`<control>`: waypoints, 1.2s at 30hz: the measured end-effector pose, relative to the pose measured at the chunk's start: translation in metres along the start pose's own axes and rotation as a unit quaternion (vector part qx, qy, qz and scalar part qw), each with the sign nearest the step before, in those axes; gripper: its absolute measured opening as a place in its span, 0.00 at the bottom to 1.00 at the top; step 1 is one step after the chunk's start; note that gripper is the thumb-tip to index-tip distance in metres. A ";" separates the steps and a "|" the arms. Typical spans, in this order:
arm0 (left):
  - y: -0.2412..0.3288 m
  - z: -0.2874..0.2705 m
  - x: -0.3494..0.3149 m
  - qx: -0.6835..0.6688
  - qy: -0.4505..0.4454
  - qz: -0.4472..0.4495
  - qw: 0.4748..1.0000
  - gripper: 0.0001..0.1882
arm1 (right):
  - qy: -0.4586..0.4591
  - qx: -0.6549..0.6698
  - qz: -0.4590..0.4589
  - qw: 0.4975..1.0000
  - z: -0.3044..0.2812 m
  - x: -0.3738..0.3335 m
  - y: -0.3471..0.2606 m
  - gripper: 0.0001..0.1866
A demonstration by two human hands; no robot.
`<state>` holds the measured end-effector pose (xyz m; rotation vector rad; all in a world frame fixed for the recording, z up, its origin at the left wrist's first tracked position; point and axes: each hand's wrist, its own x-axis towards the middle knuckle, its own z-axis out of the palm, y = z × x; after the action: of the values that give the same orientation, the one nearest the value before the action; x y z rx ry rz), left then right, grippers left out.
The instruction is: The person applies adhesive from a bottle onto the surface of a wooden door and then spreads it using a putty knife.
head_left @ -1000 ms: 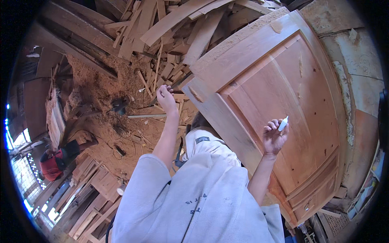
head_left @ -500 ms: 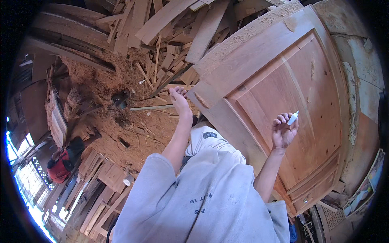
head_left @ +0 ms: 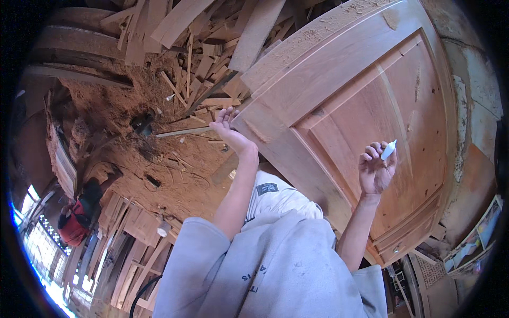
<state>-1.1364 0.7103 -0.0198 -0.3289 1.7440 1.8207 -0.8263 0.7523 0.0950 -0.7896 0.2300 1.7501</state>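
A wooden panelled door (head_left: 339,124) lies in front of me and to the right, with sawdust and shavings along its far edge. Above its panel I hold up my right hand (head_left: 377,175), palm toward me and fingers curled. Between its thumb and fingers is a small white bottle with a pointed nozzle (head_left: 389,150), tip upward. My left hand (head_left: 233,135) is raised by the door's left corner. Its fingers are loosely bent and apart, and it holds nothing.
Wood offcuts (head_left: 212,63) are heaped beyond the door. Sawdust (head_left: 175,183) covers the floor at left. Stacked boards (head_left: 138,228) stand at lower left, near a person in red (head_left: 76,225). A worn wall (head_left: 480,106) runs along the right side.
My left hand has moved a little left, its wrist bending that way. The right hand, still gripping the small bottle, is slightly farther right. The view has shifted a little.
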 end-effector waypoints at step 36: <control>-0.004 -0.004 0.006 0.029 -0.069 0.053 0.996 0.37 | -0.057 -0.584 -0.015 0.810 -0.009 0.037 0.132 0.13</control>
<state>-1.1397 0.7076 -0.0265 -0.0861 1.7431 1.8157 -0.9483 0.7325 0.0345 -1.5097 -1.0538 1.7976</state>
